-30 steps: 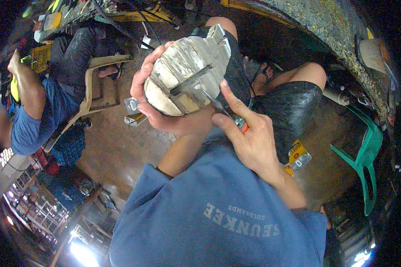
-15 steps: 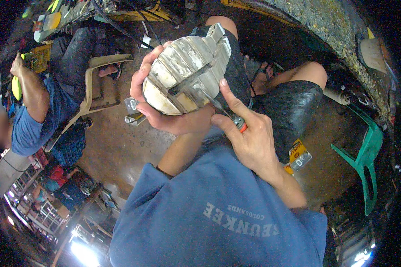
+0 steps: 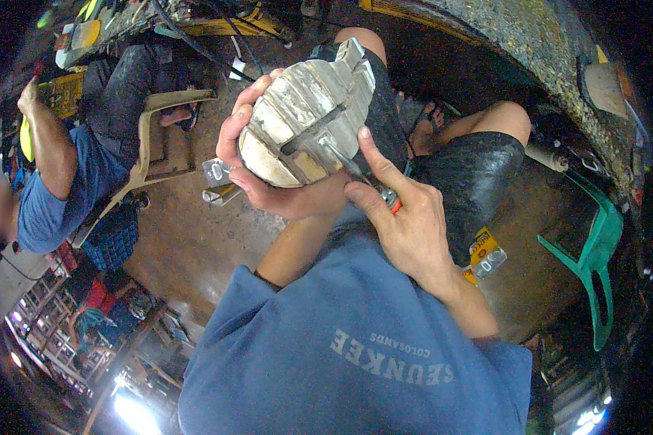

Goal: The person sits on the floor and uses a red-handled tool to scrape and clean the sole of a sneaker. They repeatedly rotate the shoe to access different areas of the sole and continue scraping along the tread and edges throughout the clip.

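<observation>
My left hand (image 3: 290, 201) holds a fish-shaped piece (image 3: 297, 109) from below and from its left side, fingers wrapped round the rounded end. The piece is off-white and grey, divided by grooves into blocks, with a dark slot and a narrower tail end pointing away. In my right hand (image 3: 410, 217) is a slim hand tool (image 3: 389, 197) with a metal shaft and a grey and orange handle. Its shaft reaches toward the slotted area; the exact tip contact is hard to make out. My right index finger stretches along the piece's right edge.
A co-worker (image 3: 58, 181) in a blue shirt sits at the left by a beige plastic chair (image 3: 152, 138). A green plastic chair (image 3: 595, 239) stands at the right. A rough, crusted table edge (image 3: 515, 58) runs across the upper right. Yellow packaging (image 3: 488, 250) lies near my right forearm.
The fish-shaped piece and my left hand have shifted very slightly, and the tool's shaft shows more plainly against the piece. My right hand has hardly moved.
</observation>
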Demonstrator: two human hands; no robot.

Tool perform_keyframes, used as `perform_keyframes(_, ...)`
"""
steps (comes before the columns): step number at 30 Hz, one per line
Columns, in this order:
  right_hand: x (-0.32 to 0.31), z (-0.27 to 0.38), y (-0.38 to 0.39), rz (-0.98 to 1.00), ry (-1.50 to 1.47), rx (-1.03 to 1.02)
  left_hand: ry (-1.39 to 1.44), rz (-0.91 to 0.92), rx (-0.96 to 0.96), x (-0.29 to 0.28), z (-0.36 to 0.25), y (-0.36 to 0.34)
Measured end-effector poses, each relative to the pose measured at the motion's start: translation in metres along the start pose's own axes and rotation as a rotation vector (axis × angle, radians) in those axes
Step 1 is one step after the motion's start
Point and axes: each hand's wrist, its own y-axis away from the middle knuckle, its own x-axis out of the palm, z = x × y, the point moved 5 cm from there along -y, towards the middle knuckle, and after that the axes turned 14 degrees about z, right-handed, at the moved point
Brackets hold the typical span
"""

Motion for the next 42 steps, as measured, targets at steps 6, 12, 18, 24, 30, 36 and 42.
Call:
perform_keyframes(6, -0.0002, 0.0035, -0.0019, -0.074, 0.025, -0.113, -0.023, -0.041, -0.038, -0.0021, -0.0003, 0.0004)
perform_keyframes(12, -0.0011, 0.0034, 0.0008, -0.087, 0.043, 0.003, 0.021, -0.019, 0.003, 0.0013, 0.0000, 0.0016)
perform_keyframes(18, -0.0032, 0.0058, 0.0017, -0.060, 0.043, 0.051, 0.020, 0.026, 0.052, 0.0050, 0.0011, 0.0018)
perform_keyframes(24, -0.0021, 0.0063, 0.0007, -0.081, 0.068, -0.035, 0.023, 0.031, 0.054, 0.0051, 0.0003, 0.0012)
perform_keyframes(30, -0.0018, 0.0016, -0.0001, -0.060, 0.046, 0.023, 0.029, -0.011, -0.002, 0.0008, -0.0015, -0.0003)
perform_keyframes(36, -0.0047, 0.0028, -0.0003, -0.127, 0.053, 0.016, -0.057, -0.016, 0.000, 0.0045, -0.0010, -0.0010)
perform_keyframes(42, -0.0035, -0.0012, 0.0021, -0.141, -0.010, 0.018, -0.008, 0.021, -0.004, 0.0051, -0.0009, -0.0045)
